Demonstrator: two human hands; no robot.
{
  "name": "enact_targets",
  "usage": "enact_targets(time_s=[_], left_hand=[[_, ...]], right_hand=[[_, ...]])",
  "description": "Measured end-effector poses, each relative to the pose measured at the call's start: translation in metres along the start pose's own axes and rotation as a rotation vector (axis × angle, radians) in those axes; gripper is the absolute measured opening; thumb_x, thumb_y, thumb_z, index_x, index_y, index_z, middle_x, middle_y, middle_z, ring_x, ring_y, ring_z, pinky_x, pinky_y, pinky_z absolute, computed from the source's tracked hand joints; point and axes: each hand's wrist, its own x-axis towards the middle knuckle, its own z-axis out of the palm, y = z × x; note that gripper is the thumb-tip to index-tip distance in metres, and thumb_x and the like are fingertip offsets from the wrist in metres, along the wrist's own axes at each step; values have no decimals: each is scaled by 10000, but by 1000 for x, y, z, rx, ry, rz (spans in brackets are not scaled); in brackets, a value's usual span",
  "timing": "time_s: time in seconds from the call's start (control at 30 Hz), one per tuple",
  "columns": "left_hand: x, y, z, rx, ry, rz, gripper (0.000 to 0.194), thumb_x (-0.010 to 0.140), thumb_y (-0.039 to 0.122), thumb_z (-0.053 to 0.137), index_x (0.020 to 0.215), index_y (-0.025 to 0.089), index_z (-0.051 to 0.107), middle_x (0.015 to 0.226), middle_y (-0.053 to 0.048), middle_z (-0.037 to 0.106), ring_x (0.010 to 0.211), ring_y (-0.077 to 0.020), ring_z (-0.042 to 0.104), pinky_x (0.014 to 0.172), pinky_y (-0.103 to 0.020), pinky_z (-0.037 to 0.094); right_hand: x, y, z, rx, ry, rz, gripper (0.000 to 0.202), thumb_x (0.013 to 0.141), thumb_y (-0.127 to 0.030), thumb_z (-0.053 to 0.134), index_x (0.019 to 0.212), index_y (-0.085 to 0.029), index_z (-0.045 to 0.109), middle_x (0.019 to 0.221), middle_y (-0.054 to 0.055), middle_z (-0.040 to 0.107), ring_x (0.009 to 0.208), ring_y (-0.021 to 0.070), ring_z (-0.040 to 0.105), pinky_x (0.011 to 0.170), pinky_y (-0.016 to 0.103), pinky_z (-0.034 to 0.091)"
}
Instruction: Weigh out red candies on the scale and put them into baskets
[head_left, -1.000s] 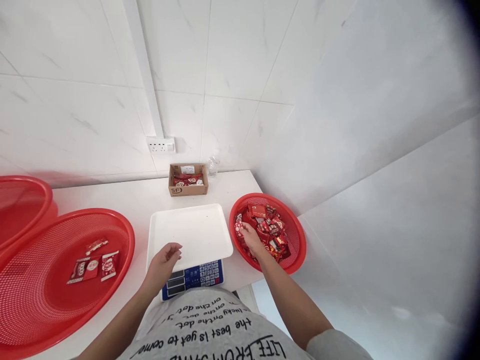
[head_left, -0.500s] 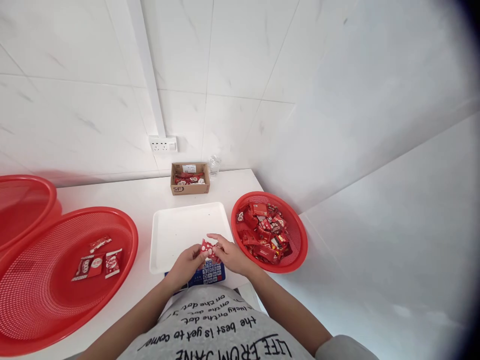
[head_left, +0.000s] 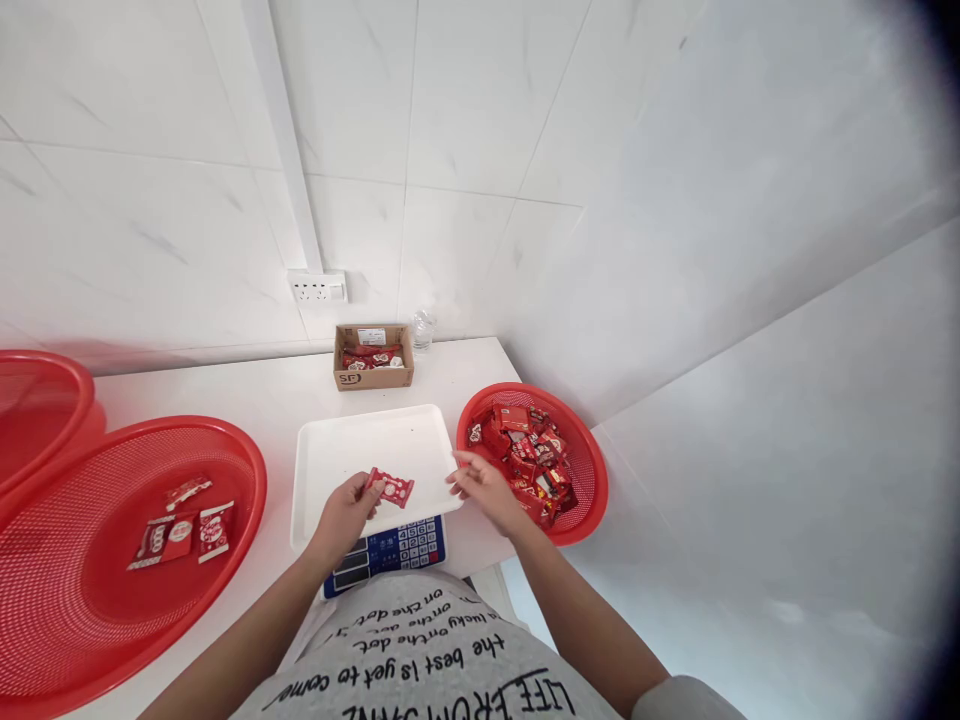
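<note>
My left hand [head_left: 349,512] pinches one end of a red snack packet [head_left: 391,487] with white dots, held over the white tray [head_left: 330,440] of a weighing scale. My right hand [head_left: 484,487] is apart from it, fingers loosely spread with nothing in them, between the tray's right edge and a red basket [head_left: 600,480] heaped with red wrapped packets [head_left: 525,450]. Below the tray shows the scale's blue keypad panel [head_left: 386,552], close to my shirt. To the left, a larger red basket [head_left: 255,480] has several packets [head_left: 180,535] on its bottom.
At the back of the white table [head_left: 225,385] stands a small cardboard box [head_left: 375,377] with red packets inside. A clear plastic cup or wrap [head_left: 423,328] is beside it. Another red basket [head_left: 82,400] sits at the far left. Walls border the table behind and at right.
Both hands were together on the packet. My right hand has let go and moved right towards the basket; my left hand keeps the packet, now further left over the tray.
</note>
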Motion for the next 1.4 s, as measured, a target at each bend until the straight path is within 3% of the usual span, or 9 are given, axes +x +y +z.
enact_targets(time_s=[0.13, 0.37, 0.57, 0.83, 0.93, 1.03, 1.13, 1.3, 1.4], left_hand=[[14, -20, -21, 196, 76, -41, 383, 715, 519, 516, 942, 214, 564, 668, 10, 608, 608, -182, 554, 586, -286, 394], [11, -32, -29, 513, 72, -28, 584, 808, 456, 425, 1345, 234, 363, 835, -29, 639, 670, -203, 612, 582, -276, 387], [1, -35, -33, 538, 56, -26, 552, 832, 487, 387, 1319, 227, 398, 764, -9, 618, 643, -185, 590, 581, -268, 389], [-5, -44, -31, 604, 19, 68, 382, 871, 395, 358, 1172, 228, 523, 922, -28, 607, 702, -165, 574, 642, -289, 433], [-4, -41, -24, 615, 0, 115, 327, 869, 340, 382, 1125, 227, 551, 985, -40, 604, 777, -172, 584, 703, -305, 458], [-3, -38, -18, 626, -23, 153, 308, 870, 311, 393, 1111, 216, 561, 1002, -53, 608, 865, -187, 587, 751, -316, 470], [-3, -39, -16, 628, -29, 187, 309, 877, 311, 390, 1112, 206, 562, 1003, -57, 612, 873, -185, 590, 765, -318, 477], [-8, -47, -17, 617, -32, 234, 298, 892, 305, 373, 1103, 223, 567, 1022, -44, 617, 854, -162, 603, 754, -300, 502], [-9, -50, -18, 682, 14, 344, 309, 895, 313, 377, 1104, 214, 581, 1080, -65, 614, 1006, -202, 570, 855, -352, 489]], right_hand=[[15, 35, -49, -429, 305, 113, 416, 795, -230, 474, 1204, -181, 527, 1187, 102, 585, 1094, 209, 545, 933, 356, 424], [29, 75, -65, -969, 59, 253, 698, 688, -167, 593, 1358, -186, 398, 1469, 130, 305, 1321, 296, 315, 1030, 417, 306], [32, 68, -60, -617, 262, 238, 344, 840, -257, 393, 1115, -172, 581, 1117, 117, 629, 1002, 235, 594, 881, 363, 427], [17, 36, -56, -152, 516, 252, 383, 856, -479, 377, 1049, -192, 542, 1030, 102, 659, 896, 215, 641, 753, 322, 513], [13, 10, -39, 213, 459, 218, 292, 816, -453, 509, 979, -214, 554, 985, 64, 679, 796, 184, 661, 716, 301, 535], [12, -15, -20, 387, 205, 165, 310, 825, -451, 531, 1014, -207, 568, 975, 64, 690, 818, 175, 666, 754, 296, 531], [11, -27, -11, 400, 61, 166, 455, 829, -487, 527, 1212, -246, 489, 1057, 68, 675, 855, 171, 659, 755, 300, 524], [10, 0, -29, 201, 292, 243, 484, 849, -508, 448, 1247, -233, 470, 1096, 90, 648, 913, 181, 636, 793, 309, 506], [4, 34, -53, -179, 387, 267, 495, 845, -439, 456, 1275, -194, 461, 1257, 112, 559, 1112, 221, 550, 925, 347, 439]])
